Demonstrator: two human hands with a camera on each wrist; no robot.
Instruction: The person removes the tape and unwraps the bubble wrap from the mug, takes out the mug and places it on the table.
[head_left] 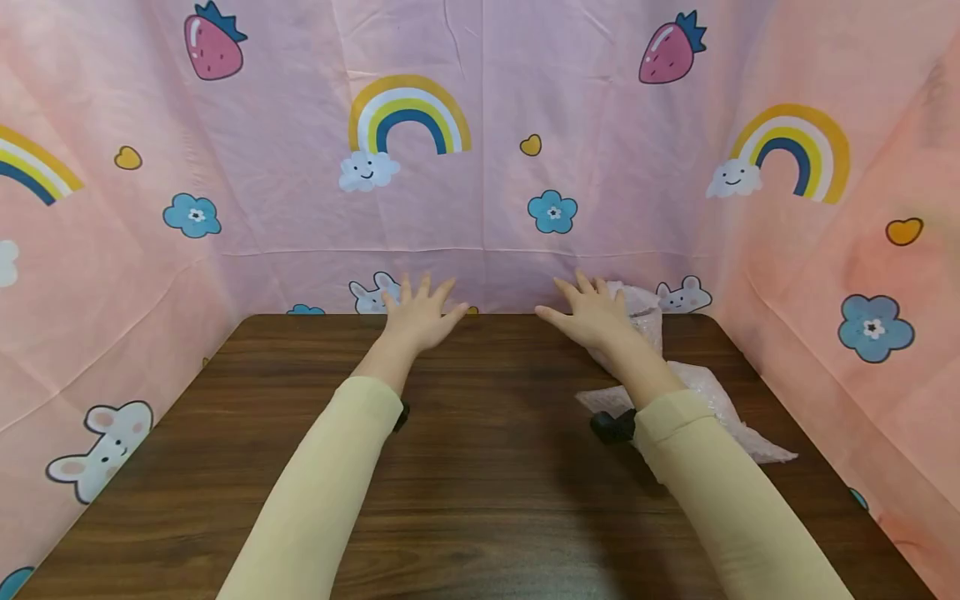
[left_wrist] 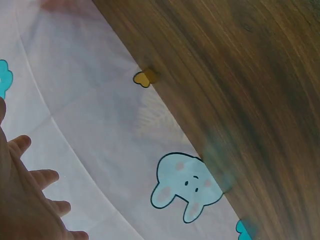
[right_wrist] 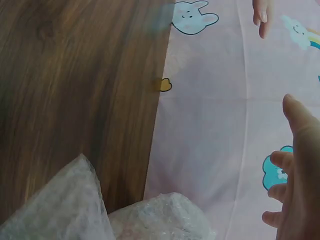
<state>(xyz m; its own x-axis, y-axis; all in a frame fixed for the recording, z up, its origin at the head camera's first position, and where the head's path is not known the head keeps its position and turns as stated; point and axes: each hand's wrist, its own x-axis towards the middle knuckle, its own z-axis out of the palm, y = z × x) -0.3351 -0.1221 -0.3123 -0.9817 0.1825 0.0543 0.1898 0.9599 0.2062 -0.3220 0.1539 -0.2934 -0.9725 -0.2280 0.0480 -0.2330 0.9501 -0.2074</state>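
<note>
Both arms reach forward over a dark wooden table (head_left: 480, 500). My left hand (head_left: 417, 318) is held out near the far edge with its fingers spread, holding nothing. My right hand (head_left: 596, 315) stretches out the same way on the right, fingers apart and nothing in its grasp. Behind and beneath the right hand and forearm lie two bubble-wrap bundles: one bundle (head_left: 647, 327) near the far edge, another bundle (head_left: 708, 387) closer in, partly hidden by the forearm. In the right wrist view the nearer bundle (right_wrist: 65, 205) and farther bundle (right_wrist: 162, 220) show at the bottom.
A pink cloth (head_left: 480, 208) printed with rainbows, strawberries and rabbits hangs along the back and both sides of the table. Dark wrist-camera mounts, such as the right one (head_left: 611, 427), sit under the cuffs.
</note>
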